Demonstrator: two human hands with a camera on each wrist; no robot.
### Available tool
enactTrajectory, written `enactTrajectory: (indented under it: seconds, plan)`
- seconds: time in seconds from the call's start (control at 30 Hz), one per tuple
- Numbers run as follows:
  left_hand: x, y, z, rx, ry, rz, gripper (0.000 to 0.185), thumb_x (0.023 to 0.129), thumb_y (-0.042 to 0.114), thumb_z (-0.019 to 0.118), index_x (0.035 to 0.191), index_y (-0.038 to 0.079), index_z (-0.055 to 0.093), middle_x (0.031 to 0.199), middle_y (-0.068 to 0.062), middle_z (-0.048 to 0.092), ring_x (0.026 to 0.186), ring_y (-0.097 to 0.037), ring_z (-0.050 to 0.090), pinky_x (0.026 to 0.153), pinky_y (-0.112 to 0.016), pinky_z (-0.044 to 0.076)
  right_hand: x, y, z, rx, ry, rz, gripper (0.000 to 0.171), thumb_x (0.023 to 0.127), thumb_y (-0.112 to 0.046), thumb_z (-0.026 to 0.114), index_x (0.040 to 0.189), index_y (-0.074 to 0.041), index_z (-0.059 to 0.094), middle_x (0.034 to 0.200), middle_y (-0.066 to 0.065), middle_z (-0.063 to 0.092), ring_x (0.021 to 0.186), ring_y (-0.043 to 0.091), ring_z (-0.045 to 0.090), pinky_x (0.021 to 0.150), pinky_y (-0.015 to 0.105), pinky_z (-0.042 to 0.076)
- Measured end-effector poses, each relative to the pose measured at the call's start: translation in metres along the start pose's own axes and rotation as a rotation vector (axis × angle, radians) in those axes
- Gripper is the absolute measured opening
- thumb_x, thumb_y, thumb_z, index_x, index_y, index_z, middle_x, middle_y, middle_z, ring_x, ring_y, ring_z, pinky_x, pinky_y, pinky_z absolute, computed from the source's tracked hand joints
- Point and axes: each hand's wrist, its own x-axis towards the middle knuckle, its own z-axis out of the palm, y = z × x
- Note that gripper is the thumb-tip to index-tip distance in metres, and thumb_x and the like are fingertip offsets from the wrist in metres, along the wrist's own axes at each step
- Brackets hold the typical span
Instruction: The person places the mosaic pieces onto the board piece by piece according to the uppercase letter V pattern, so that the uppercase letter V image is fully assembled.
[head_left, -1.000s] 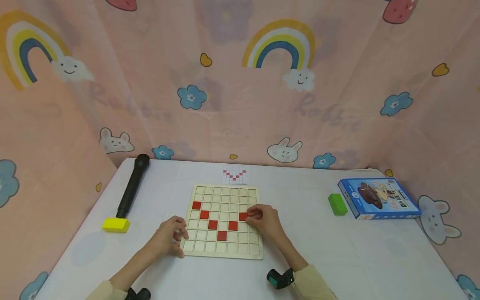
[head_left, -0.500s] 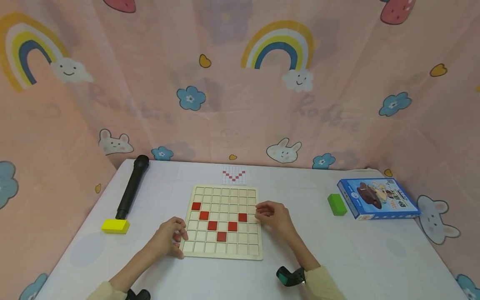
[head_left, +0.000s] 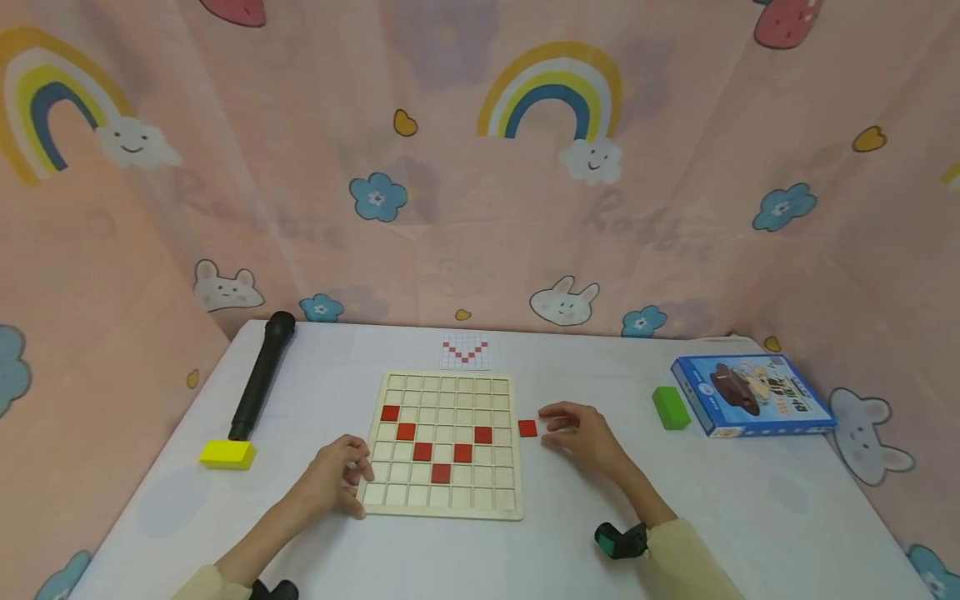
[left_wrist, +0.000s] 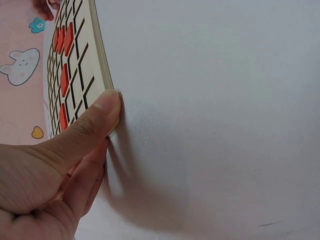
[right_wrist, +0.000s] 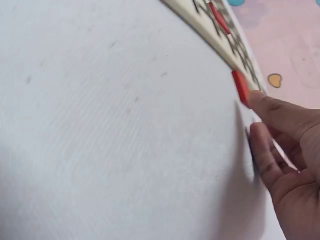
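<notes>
A wooden grid board lies in the middle of the white table, with several red tiles set in a partial V. My left hand grips the board's near left corner. In the left wrist view its thumb presses the board's edge. One loose red tile lies on the cloth just right of the board. My right hand rests beside it with relaxed fingers. In the right wrist view a fingertip touches that tile.
A small pattern card lies behind the board. A black cylinder and a yellow block sit at the left. A green block and a blue box sit at the right. Pink fabric walls surround the table.
My right hand has drawn back from the board's right side onto the cloth, and a red tile now lies there by its fingertips. The left hand has stayed on the corner.
</notes>
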Motion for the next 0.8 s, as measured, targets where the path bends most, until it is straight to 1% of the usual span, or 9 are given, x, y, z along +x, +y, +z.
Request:
enactTrajectory:
  seconds: [0.1, 0.2, 0.3, 0.43, 0.57, 0.7, 0.8]
  plan:
    - [0.0, 0.0, 0.001, -0.015, 0.003, 0.0, 0.045, 0.041, -0.017, 0.086, 0.074, 0.003, 0.063, 0.105, -0.005, 0.054, 0.074, -0.015, 0.048, 0.057, -0.025, 0.048, 0.005, 0.005, 0.0, -0.02, -0.035, -0.044, 0.033, 0.079, -0.002, 0.075, 0.111, -0.004, 0.067, 0.105, 0.006, 0.067, 0.087, 0.018, 0.062, 0.077, 0.027, 0.053]
    - [-0.001, 0.001, 0.001, -0.015, 0.006, 0.004, 0.045, 0.04, -0.018, 0.085, 0.074, 0.003, 0.063, 0.104, -0.005, 0.054, 0.074, -0.015, 0.048, 0.057, -0.025, 0.048, 0.008, 0.008, 0.002, -0.036, -0.052, -0.082, 0.03, 0.079, -0.004, 0.076, 0.107, -0.004, 0.069, 0.1, 0.004, 0.067, 0.083, 0.016, 0.059, 0.073, 0.023, 0.052]
    - [-0.001, 0.003, 0.001, -0.016, 0.005, 0.003, 0.045, 0.04, -0.018, 0.085, 0.073, 0.003, 0.063, 0.104, -0.005, 0.054, 0.073, -0.015, 0.048, 0.057, -0.024, 0.048, 0.011, 0.009, 0.003, -0.048, -0.06, -0.098, 0.026, 0.079, -0.005, 0.077, 0.103, -0.006, 0.069, 0.093, 0.003, 0.066, 0.079, 0.015, 0.057, 0.069, 0.021, 0.051]
    - [-0.001, 0.003, 0.002, -0.013, 0.007, 0.002, 0.045, 0.04, -0.018, 0.085, 0.074, 0.003, 0.063, 0.103, -0.005, 0.054, 0.074, -0.015, 0.048, 0.057, -0.024, 0.048, 0.012, 0.01, 0.002, -0.067, -0.059, -0.112, 0.022, 0.079, -0.006, 0.076, 0.101, -0.007, 0.07, 0.087, 0.001, 0.066, 0.076, 0.014, 0.056, 0.068, 0.021, 0.05]
    - [0.0, 0.003, 0.003, 0.001, 0.008, -0.006, 0.045, 0.041, -0.017, 0.086, 0.074, 0.003, 0.063, 0.103, -0.005, 0.054, 0.074, -0.015, 0.048, 0.057, -0.024, 0.048, 0.012, 0.011, 0.001, -0.034, -0.026, -0.091, 0.023, 0.078, -0.004, 0.076, 0.1, -0.006, 0.07, 0.09, 0.002, 0.067, 0.075, 0.014, 0.058, 0.07, 0.021, 0.051]
    - [0.0, 0.003, 0.003, -0.005, 0.009, -0.027, 0.044, 0.041, -0.018, 0.085, 0.072, 0.004, 0.063, 0.104, -0.004, 0.054, 0.074, -0.016, 0.048, 0.057, -0.023, 0.047, 0.011, 0.012, 0.001, 0.025, 0.017, -0.072, 0.025, 0.078, -0.001, 0.076, 0.101, -0.001, 0.07, 0.096, 0.009, 0.069, 0.079, 0.016, 0.064, 0.074, 0.023, 0.052]
    - [0.0, 0.002, 0.002, -0.008, 0.011, -0.026, 0.044, 0.041, -0.018, 0.085, 0.073, 0.004, 0.063, 0.104, -0.005, 0.054, 0.074, -0.016, 0.048, 0.057, -0.024, 0.048, 0.01, 0.011, 0.002, 0.055, 0.037, -0.062, 0.027, 0.078, 0.0, 0.076, 0.104, 0.001, 0.069, 0.1, 0.013, 0.069, 0.083, 0.02, 0.068, 0.078, 0.026, 0.054]
